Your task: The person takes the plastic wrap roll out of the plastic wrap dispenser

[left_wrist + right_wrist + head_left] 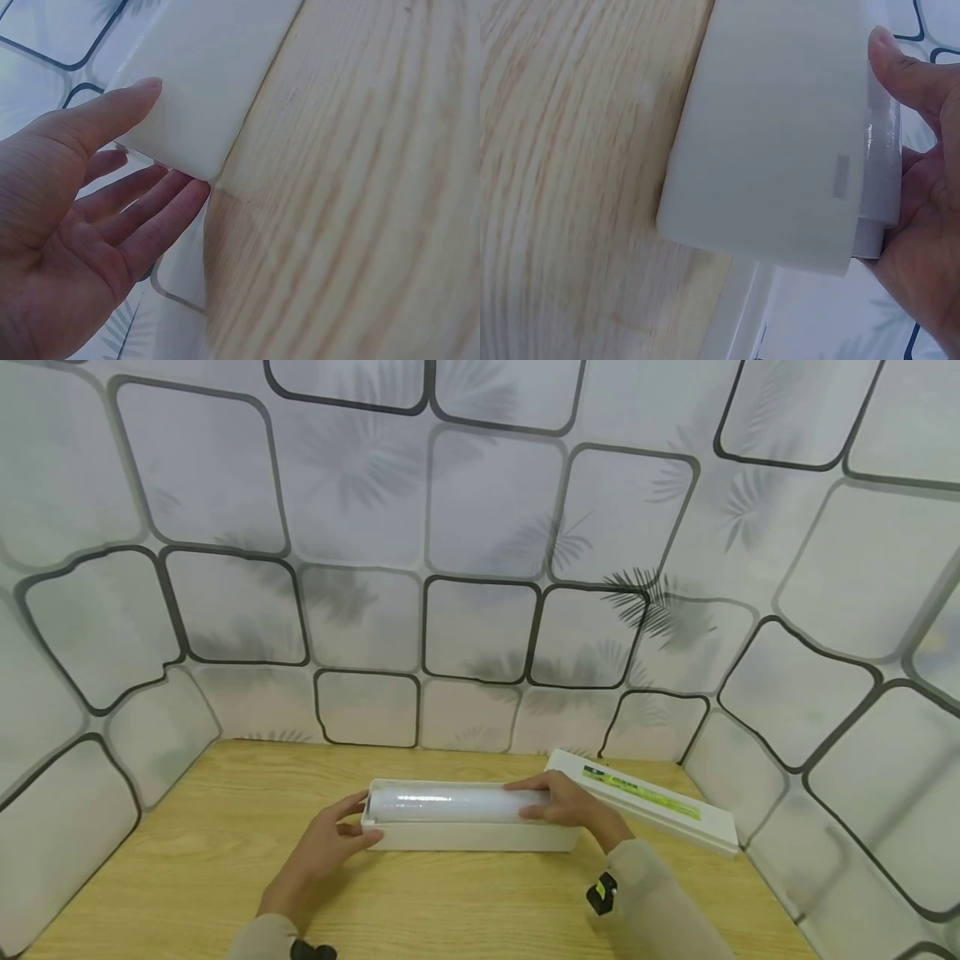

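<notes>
Currently, the shiny roll (pixel 450 802) lies inside the white box (pixel 468 838) toward the far edge of the table (pixel 450 902); the left hand (pixel 327 845) pinches the box's left end, the right hand (pixel 567 802) grips the roll's right end.

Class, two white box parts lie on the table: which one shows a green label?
The lid, lying at an angle on the right, with the green label along its top. The box, which holds the shiny roll, shows no green.
</notes>
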